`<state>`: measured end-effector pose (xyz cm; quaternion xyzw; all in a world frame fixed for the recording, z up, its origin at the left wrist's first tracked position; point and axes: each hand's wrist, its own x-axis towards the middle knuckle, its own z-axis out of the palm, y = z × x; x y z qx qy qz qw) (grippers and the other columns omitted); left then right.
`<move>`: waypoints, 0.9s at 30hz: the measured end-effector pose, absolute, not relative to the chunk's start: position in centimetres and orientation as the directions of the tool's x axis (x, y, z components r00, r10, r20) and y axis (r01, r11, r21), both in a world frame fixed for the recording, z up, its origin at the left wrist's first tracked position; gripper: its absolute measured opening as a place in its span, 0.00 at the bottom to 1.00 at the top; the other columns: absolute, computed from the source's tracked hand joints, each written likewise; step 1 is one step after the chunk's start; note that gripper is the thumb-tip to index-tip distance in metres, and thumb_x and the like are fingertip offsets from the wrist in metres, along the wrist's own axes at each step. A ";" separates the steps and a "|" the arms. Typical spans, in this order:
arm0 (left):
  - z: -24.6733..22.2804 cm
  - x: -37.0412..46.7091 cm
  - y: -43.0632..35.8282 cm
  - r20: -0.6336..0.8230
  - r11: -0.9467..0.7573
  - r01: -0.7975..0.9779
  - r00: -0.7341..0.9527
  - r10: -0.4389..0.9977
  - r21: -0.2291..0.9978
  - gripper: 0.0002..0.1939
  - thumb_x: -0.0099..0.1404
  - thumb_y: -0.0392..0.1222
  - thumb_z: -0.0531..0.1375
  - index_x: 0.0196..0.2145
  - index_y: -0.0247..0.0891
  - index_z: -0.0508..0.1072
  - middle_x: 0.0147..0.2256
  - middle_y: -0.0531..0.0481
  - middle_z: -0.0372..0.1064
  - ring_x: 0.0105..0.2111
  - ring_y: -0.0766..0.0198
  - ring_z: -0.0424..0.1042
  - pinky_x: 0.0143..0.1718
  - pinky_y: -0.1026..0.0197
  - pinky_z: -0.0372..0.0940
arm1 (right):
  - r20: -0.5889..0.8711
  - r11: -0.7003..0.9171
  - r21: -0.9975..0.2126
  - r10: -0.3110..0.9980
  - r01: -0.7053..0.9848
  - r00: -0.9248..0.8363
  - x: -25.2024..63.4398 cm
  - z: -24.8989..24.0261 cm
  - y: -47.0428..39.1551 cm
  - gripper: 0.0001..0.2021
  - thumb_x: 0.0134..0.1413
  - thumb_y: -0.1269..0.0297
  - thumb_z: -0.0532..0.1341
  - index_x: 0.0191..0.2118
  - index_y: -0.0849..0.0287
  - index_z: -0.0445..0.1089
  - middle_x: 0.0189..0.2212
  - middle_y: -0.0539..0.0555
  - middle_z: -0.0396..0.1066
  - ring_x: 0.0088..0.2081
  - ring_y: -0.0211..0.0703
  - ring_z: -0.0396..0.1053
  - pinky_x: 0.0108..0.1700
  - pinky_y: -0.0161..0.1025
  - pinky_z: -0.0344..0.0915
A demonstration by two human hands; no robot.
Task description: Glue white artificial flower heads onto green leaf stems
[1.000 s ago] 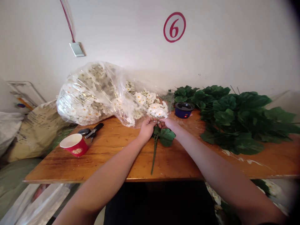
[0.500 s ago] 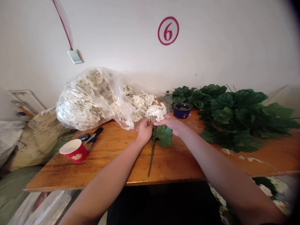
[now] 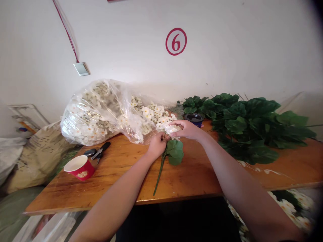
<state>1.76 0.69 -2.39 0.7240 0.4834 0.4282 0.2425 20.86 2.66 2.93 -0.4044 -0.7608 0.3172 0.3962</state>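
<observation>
My left hand (image 3: pixel 158 144) is closed around the upper stem of an artificial flower spray (image 3: pixel 158 173), just under its white blossoms. A broad green leaf (image 3: pixel 175 152) hangs from that stem, to the right of my left hand. My right hand (image 3: pixel 185 130) lies over the right side of the white blossoms (image 3: pixel 165 125), its fingers apart and touching or nearly touching the petals. Behind both hands, more white flowers (image 3: pixel 148 112) spill from the mouth of a clear plastic bag (image 3: pixel 93 111).
A dark blue pot (image 3: pixel 194 119) stands behind my right hand. Green leaf sprays (image 3: pixel 247 124) are piled on the right of the wooden table (image 3: pixel 116 178). At the left are a red paper cup (image 3: pixel 82 168) and a black-handled tool (image 3: pixel 103 148). Sacks (image 3: pixel 37 158) lie beyond the left edge.
My right hand has moved from the stem top up over the blossoms, and its fingers have spread. My left hand still holds the stem. The view has tilted slightly.
</observation>
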 end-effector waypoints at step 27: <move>-2.6 1.1 1.9 0.186 -0.279 0.323 0.290 0.939 0.904 0.14 0.55 0.39 0.60 0.40 0.36 0.74 0.20 0.57 0.60 0.21 0.69 0.58 0.24 0.65 0.51 | 0.392 0.224 -0.452 0.919 0.863 -0.033 28.7 9.5 8.1 0.08 0.45 0.61 0.67 0.29 0.61 0.78 0.15 0.51 0.70 0.19 0.38 0.66 0.26 0.34 0.60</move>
